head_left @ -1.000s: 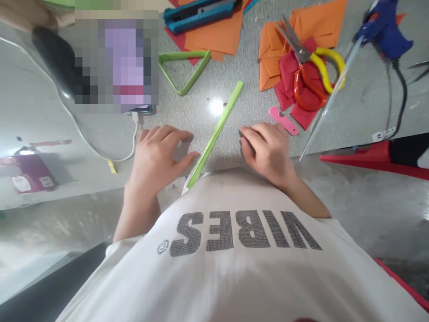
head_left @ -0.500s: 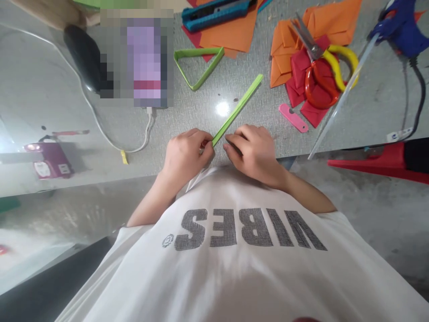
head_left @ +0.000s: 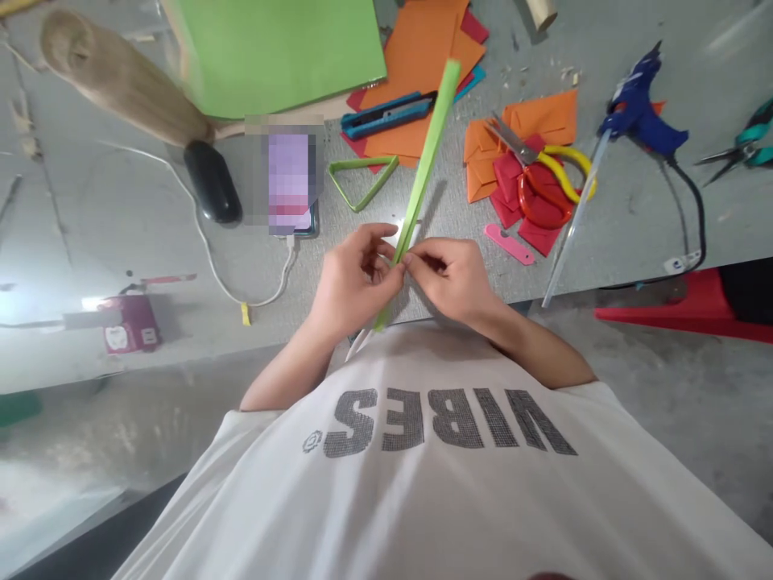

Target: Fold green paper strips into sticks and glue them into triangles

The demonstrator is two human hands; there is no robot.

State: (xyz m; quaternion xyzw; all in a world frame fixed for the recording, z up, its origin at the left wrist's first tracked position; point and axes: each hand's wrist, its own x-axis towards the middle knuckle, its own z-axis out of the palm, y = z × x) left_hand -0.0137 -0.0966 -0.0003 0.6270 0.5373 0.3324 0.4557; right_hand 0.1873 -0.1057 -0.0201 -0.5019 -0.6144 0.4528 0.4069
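Observation:
A long folded green paper strip [head_left: 430, 149] slants up and away from me, raised off the table, its shadow falling to the right. My left hand [head_left: 362, 278] is closed on it, thumb and fingers pinching it near its lower part. From the other side my right hand [head_left: 456, 278] pinches the same strip, its fingertips meeting the left thumb. The strip's lower end shows below my left hand, near my shirt. Beyond my hands a green paper triangle [head_left: 362, 184] lies on the table, just left of the strip.
At the right, scissors [head_left: 547, 173] rest on orange and red folded papers [head_left: 504, 201]. Nearby are a pink blade piece [head_left: 509, 245], a blue glue gun [head_left: 643, 109] and pliers [head_left: 749, 149]. A blue cutter [head_left: 390, 115], green sheets [head_left: 283, 52], a phone [head_left: 290, 177] and a mallet [head_left: 133, 89] lie farther left.
The green strip has been lifted off the table and shifted between my hands. My right hand has come in to pinch it. The head view has tilted to show more of the table's far part.

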